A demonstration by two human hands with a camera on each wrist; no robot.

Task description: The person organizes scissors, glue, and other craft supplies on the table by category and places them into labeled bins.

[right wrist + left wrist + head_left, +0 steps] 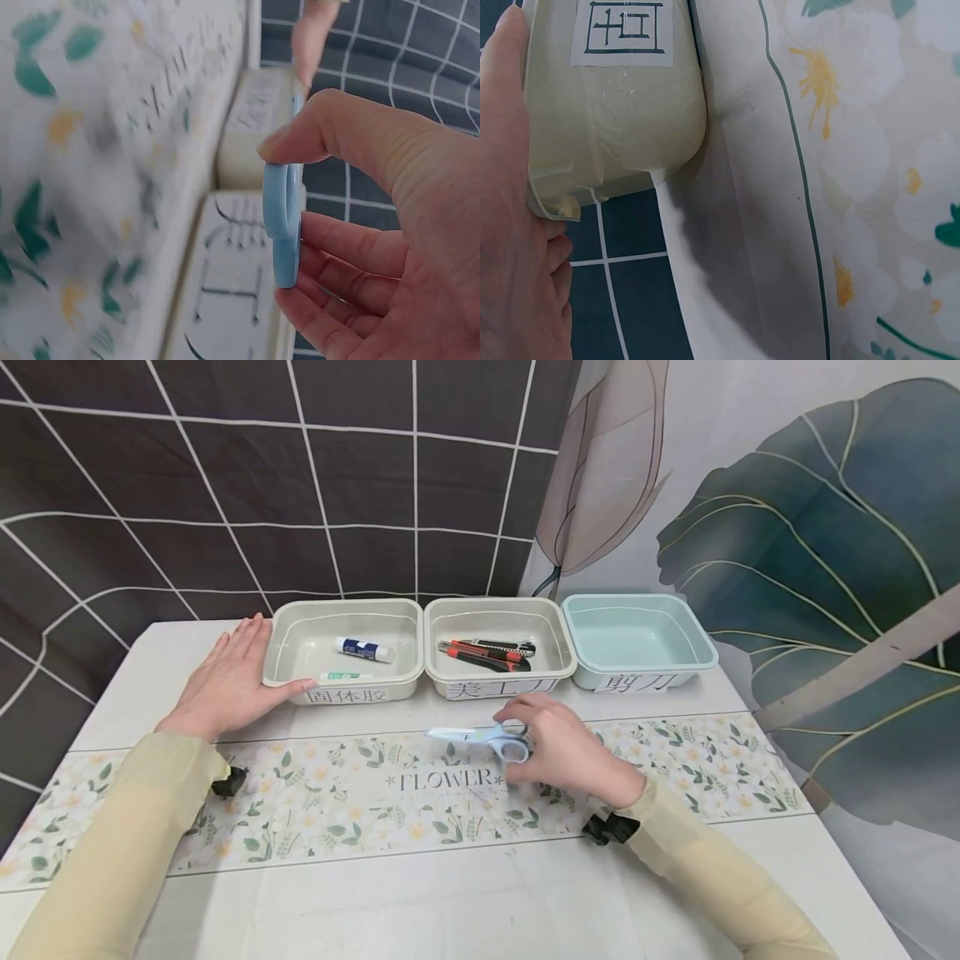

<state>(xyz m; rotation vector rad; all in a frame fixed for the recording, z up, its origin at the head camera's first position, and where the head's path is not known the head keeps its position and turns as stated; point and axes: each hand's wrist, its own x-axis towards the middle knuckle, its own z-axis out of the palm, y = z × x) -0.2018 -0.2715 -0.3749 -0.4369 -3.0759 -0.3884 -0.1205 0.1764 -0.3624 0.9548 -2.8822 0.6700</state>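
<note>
Light blue scissors (pixel 487 737) are pinched by their handle loops between the thumb and fingers of my right hand (pixel 564 745). Their blades point left, above the floral strip of the table. In the right wrist view the blue handle (pixel 280 217) appears edge-on against the fingers. My left hand (pixel 234 675) rests against the left end of a cream bin (pixel 345 692), thumb along its front rim. That bin holds a blue-and-white glue stick (pixel 364 649) and a partly hidden green-and-white one (pixel 343 676). Seen from the left wrist, the hand (pixel 510 187) lies along the bin's side.
A middle cream bin (pixel 501 683) holds several red-and-black utility knives (pixel 487 653). To its right stands a light blue bin (pixel 641 643) with nothing visible inside. Paper labels face front on all three. A dark gridded backdrop (pixel 360 477) rises behind the table (pixel 420 902).
</note>
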